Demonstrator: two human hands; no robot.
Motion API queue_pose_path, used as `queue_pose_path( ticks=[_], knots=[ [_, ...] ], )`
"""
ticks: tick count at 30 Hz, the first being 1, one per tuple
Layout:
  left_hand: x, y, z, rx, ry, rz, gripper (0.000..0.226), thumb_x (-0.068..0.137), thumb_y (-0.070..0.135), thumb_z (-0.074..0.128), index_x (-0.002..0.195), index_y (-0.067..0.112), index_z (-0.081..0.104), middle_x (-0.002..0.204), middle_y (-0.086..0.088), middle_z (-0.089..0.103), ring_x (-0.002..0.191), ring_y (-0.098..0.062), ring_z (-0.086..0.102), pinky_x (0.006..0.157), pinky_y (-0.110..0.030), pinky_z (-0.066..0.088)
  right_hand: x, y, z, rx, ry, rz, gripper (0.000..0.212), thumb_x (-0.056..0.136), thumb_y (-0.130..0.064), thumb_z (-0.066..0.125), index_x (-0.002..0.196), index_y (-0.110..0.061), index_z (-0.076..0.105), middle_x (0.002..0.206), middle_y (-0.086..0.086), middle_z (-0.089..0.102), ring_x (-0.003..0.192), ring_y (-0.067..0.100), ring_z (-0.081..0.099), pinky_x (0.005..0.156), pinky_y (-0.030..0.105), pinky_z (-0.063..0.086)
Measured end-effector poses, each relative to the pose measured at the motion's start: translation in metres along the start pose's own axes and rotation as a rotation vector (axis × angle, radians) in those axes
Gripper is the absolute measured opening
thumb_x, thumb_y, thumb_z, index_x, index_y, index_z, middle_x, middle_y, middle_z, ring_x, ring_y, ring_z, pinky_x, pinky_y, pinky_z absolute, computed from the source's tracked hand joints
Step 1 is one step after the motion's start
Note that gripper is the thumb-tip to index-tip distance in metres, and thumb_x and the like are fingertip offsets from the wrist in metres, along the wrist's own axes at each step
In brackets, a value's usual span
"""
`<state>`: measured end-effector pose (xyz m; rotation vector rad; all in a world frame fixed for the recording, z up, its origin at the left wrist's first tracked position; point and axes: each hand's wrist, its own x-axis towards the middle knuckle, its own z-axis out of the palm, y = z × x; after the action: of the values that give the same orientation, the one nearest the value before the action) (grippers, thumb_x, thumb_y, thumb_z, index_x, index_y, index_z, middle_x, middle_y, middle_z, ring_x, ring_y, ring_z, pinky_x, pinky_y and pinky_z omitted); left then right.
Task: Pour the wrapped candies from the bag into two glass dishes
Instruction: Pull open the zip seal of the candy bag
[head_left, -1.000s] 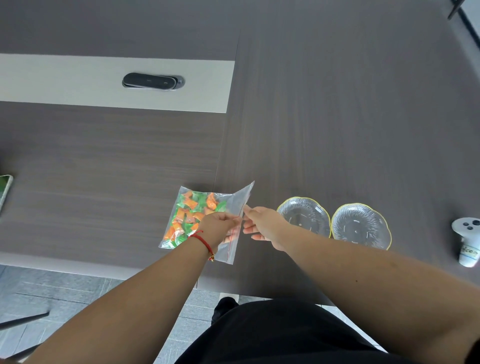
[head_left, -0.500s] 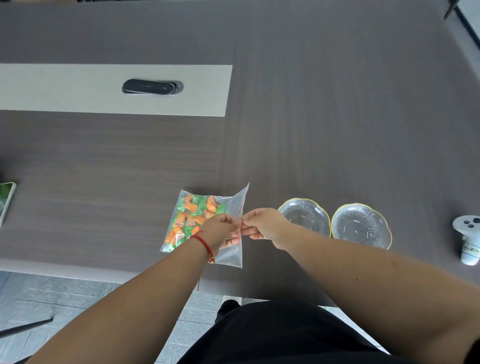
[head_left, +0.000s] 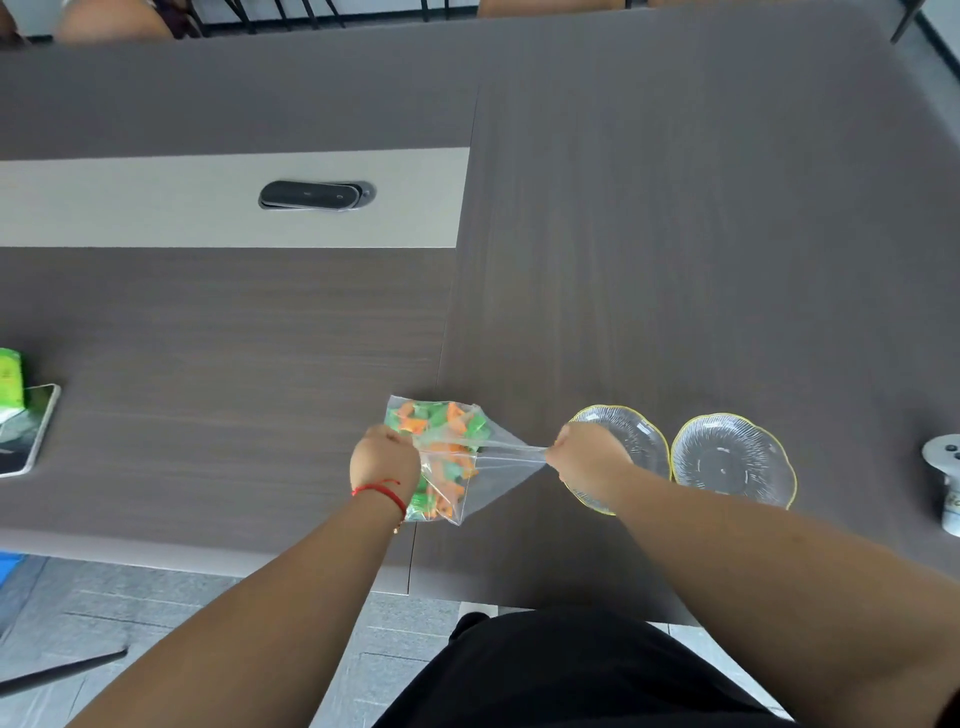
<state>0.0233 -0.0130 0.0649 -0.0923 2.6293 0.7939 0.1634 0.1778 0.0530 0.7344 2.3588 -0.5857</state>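
My left hand (head_left: 383, 462) and right hand (head_left: 584, 460) each pinch bag (head_left: 498, 467) mouth, stretched taut above bench (head_left: 675, 260). Candies (head_left: 441, 447) inside. Two dishes (head_left: 732, 460) just right, empty.

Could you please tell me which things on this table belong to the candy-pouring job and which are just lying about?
Part of the job:
- clear bag, pulled between left hand and right hand
- wrapped candies inside it
- near glass dish
- far glass dish

Just lying about:
- black device
- phone
- green packet
- white controller
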Motion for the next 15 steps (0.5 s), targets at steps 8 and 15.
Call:
queue_pose_path(
  ticks=[8, 15],
  knots=[
    [-0.003, 0.004, 0.000, 0.161, 0.013, 0.151, 0.013, 0.088, 0.017, 0.047, 0.084, 0.009, 0.056, 0.091, -0.008, 0.057, 0.078, -0.027, 0.050, 0.068, -0.031, 0.038, 0.002, 0.003, -0.002, -0.256, 0.021, -0.073, 0.014, 0.088, -0.006, 0.048, 0.084, -0.007, 0.061, 0.065, 0.005, 0.037, 0.078, 0.030, 0.054, 0.074, 0.035, 0.054],
    [-0.012, 0.018, -0.008, 0.192, -0.059, 0.238, 0.019, 0.086, 0.017, 0.043, 0.080, 0.007, 0.058, 0.079, -0.008, 0.060, 0.074, -0.028, 0.055, 0.065, -0.033, 0.045, -0.008, 0.009, 0.000, 0.130, 0.122, 0.038, 0.012, 0.088, -0.012, 0.053, 0.082, -0.011, 0.062, 0.080, 0.005, 0.062, 0.083, 0.026, 0.063, 0.076, 0.033, 0.053]
  ],
)
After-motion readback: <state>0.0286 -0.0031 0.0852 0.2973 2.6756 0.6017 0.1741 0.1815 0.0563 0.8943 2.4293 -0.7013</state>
